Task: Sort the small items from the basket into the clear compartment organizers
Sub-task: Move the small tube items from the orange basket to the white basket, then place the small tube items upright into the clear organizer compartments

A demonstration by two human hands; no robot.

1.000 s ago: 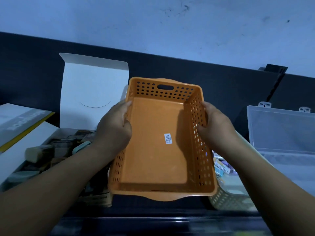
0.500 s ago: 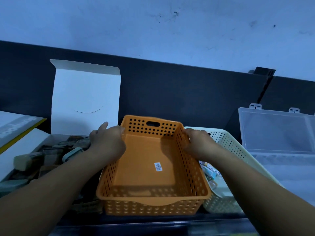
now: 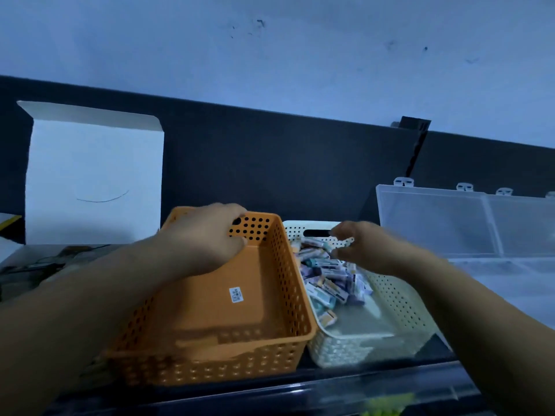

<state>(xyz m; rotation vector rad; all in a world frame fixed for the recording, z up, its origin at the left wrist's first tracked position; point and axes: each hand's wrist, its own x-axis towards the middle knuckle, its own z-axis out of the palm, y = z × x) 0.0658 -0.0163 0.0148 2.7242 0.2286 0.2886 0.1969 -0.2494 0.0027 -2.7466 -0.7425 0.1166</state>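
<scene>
The orange basket (image 3: 210, 364) sits on the dark counter (image 3: 330, 382) in the middle of the view. It holds nothing but 1 small white sticker (image 3: 236, 295) on its floor. The left grip (image 3: 207, 235), a bare hand, covers the basket's far left corner, with its fingers curled over the perforated far wall and closed on the rim. Touching the orange basket's right side is a white basket (image 3: 345, 346), also perforated. The small items (image 3: 327, 274) are heaped in its far half against the shared side, and its near floor is bare. The right grip (image 3: 363, 247), the other bare hand, hovers above the far end of the white basket, over the heap. Its thumb and fingers are loosely curled with a gap between them, and nothing shows in them, though the hand is blurred. To the right, near the white basket, stands the clear organizer (image 3: 435, 220). Its lid is raised against the dark wall panel (image 3: 270, 163), and its shallow tray lies in front, too hazy to make out its compartments. At the left, a white box (image 3: 93, 181) stands with its flap up.
</scene>
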